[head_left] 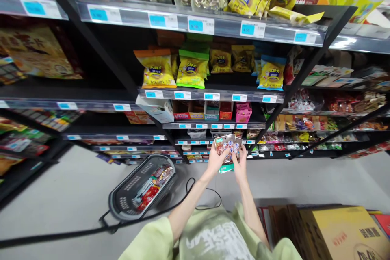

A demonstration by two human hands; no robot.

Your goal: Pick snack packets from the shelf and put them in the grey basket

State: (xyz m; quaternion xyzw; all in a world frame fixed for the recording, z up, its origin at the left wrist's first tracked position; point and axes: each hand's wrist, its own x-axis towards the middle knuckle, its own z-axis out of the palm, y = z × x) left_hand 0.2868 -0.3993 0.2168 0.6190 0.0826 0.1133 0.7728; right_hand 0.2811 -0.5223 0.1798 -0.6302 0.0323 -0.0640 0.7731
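Two flat snack packets are held together in front of my chest, dark with white lettering and a green lower band. My left hand (215,159) grips the left snack packet (224,145), its thumb lying across the front. On the other side, my right hand (240,161) is closed on the second snack packet (238,142), which partly sits behind the first. The packets overlap, so most of the rear one is hidden. Beyond them are the low shelves, with a clear plastic tub (196,133) on one.
A dark shopping basket (113,195) with several packets stands on the floor at left. A black cord (217,195) hangs nearby. Yellow snack bags (157,69) line the shelf ahead, small display boxes (211,110) below. A cardboard box (344,227) is at lower right.
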